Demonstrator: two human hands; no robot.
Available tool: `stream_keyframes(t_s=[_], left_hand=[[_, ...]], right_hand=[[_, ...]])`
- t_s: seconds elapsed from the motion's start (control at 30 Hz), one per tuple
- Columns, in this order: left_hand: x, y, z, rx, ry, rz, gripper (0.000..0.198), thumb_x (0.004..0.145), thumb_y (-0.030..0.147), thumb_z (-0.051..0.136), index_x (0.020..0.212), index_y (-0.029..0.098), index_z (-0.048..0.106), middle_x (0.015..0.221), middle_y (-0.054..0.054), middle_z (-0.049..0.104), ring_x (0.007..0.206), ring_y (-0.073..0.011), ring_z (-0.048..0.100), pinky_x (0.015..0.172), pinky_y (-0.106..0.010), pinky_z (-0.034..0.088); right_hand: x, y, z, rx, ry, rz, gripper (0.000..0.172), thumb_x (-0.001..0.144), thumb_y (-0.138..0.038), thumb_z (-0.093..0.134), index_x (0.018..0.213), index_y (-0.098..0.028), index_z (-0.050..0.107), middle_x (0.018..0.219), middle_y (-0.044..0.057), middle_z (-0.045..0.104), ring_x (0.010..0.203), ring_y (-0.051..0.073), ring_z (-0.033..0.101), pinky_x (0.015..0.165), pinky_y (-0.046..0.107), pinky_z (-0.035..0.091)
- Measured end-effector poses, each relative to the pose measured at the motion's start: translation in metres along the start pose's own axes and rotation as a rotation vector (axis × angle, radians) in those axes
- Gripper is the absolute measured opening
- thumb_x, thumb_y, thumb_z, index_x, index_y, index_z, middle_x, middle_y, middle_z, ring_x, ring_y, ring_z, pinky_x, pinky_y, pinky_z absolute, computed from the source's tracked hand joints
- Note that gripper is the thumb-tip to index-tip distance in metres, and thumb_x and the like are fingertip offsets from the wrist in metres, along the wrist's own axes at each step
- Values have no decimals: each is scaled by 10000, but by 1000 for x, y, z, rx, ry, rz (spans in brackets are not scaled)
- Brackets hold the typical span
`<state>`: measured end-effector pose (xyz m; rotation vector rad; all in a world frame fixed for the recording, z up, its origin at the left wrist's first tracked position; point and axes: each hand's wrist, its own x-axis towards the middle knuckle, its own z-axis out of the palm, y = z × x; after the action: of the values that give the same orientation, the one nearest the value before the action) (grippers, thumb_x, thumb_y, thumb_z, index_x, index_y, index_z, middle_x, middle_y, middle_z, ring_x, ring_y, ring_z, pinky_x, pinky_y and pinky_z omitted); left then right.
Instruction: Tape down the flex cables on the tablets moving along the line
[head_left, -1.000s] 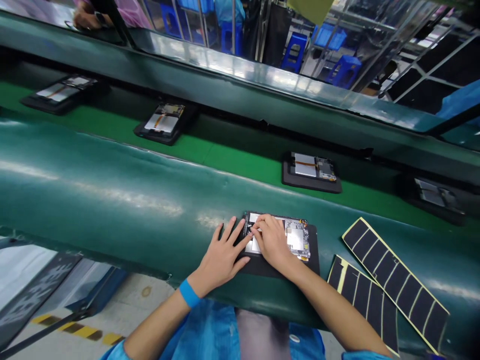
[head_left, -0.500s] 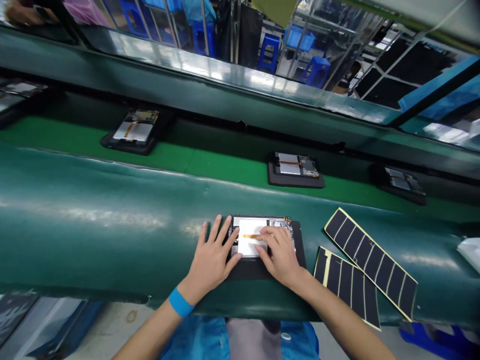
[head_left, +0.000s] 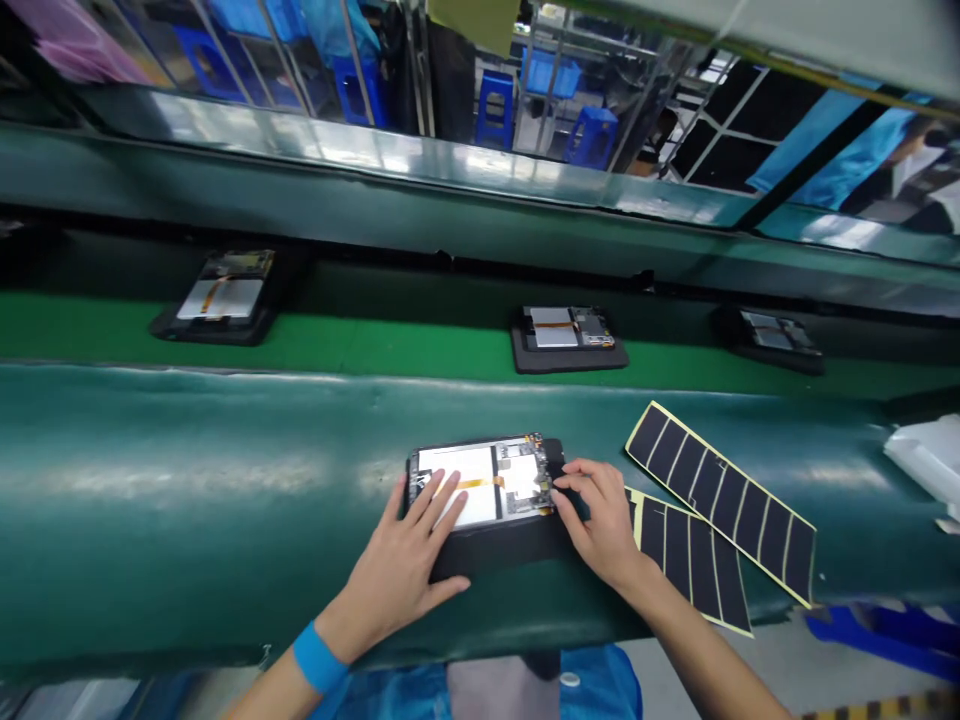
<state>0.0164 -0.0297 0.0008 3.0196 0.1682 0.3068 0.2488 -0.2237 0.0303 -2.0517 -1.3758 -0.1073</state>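
Observation:
An opened tablet [head_left: 480, 460] with its battery, orange ribbon cable and circuit board showing lies on a dark pad [head_left: 495, 552] on the green worktop. My left hand [head_left: 397, 560] is spread flat over the tablet's left part, fingertips on the pale battery. At the tablet's right end, by the circuit board, is my right hand [head_left: 604, 520]; its thumb and index finger are brought close together in a pinch. Whatever lies between those fingertips is too small to make out. Right of this hand are two sheets of black adhesive strips, an upper sheet [head_left: 724, 500] overlapping a lower sheet [head_left: 694, 560].
Beyond the worktop runs a green conveyor belt [head_left: 375, 345] carrying more opened tablets on dark pads, one at left [head_left: 221, 290], one at centre [head_left: 555, 328] and one at right [head_left: 780, 332]. A white bag [head_left: 926, 455] lies at the right edge. Blue stools [head_left: 495, 108] stand behind.
My right hand has moved from the tablet's middle to its right end. My left hand has slid further over the battery. The tablet is slightly turned, and the view has shifted.

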Motion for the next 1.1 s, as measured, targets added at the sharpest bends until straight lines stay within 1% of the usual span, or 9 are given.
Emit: stream_keyframes(t_s=[0.1, 0.27, 0.37, 0.5, 0.63, 0.73, 0.83, 0.97, 1.1], left_hand=[[-15, -10, -3, 4, 8, -48, 1046, 818, 842, 504, 1616, 206, 276, 1613, -149, 397, 1494, -385, 348, 1254, -609, 93], [-15, -54, -4, 117, 4, -80, 902, 942, 646, 464, 1630, 131, 190, 1623, -209, 344, 1500, -414, 324, 1211, -633, 188], [11, -95, -5, 144, -39, -72, 864, 943, 648, 428, 1597, 103, 284, 1628, -226, 325, 1505, -424, 309, 1199, -645, 192], [68, -143, -13, 134, -111, -125, 816, 953, 623, 392, 1543, 59, 381, 1632, -252, 305, 1504, -442, 295, 1200, -668, 132], [122, -156, -20, 136, 8, -308, 631, 1017, 452, 334, 1522, 84, 421, 1664, -225, 249, 1550, -439, 144, 1187, -702, 58], [144, -132, -16, 102, 88, -318, 591, 1017, 367, 367, 1523, 64, 418, 1672, -239, 207, 1551, -445, 128, 1193, -687, 107], [150, -84, -2, 48, 14, -113, 541, 998, 347, 422, 1450, 70, 531, 1608, -254, 357, 1526, -451, 229, 1182, -665, 215], [145, 0, 19, -92, -98, 241, 479, 1013, 386, 470, 1433, 180, 576, 1599, -165, 420, 1512, -396, 310, 1215, -621, 220], [145, 69, 35, -229, -146, 406, 564, 999, 535, 499, 1467, 221, 531, 1630, -168, 364, 1524, -396, 283, 1212, -640, 195]], right_hand=[[-14, 5, -5, 5, 2, 39, 85, 989, -213, 571, 1036, -237, 638, 1076, 81, 651, 1017, 238, 620, 894, 438, 456], [-35, 14, -13, 3, 53, 100, 76, 982, -207, 589, 1032, -246, 631, 1086, 75, 635, 1019, 238, 618, 901, 438, 458], [-42, 18, -17, -7, 87, 116, 84, 975, -198, 600, 1034, -250, 630, 1085, 71, 633, 1014, 238, 618, 915, 446, 452], [-48, 20, -24, -28, 110, 126, 81, 973, -199, 605, 1029, -250, 634, 1083, 71, 644, 1022, 240, 619, 909, 438, 454], [-53, 27, -40, -86, 174, 164, 65, 977, -206, 602, 1011, -240, 645, 1085, 75, 654, 1023, 235, 624, 903, 424, 451], [-59, 41, -57, -142, 224, 241, 64, 992, -232, 582, 987, -235, 645, 1057, 71, 673, 1015, 235, 635, 901, 414, 447], [-64, 60, -71, -159, 195, 360, 138, 1013, -296, 546, 942, -232, 646, 1007, 61, 699, 982, 236, 652, 874, 393, 451], [-64, 79, -76, -154, -33, 488, 249, 1028, -373, 498, 904, -234, 662, 952, 51, 708, 841, 218, 653, 762, 351, 453], [-59, 83, -72, -262, -213, 460, 244, 1038, -348, 494, 915, -235, 672, 917, 33, 705, 777, 204, 641, 710, 331, 407]])
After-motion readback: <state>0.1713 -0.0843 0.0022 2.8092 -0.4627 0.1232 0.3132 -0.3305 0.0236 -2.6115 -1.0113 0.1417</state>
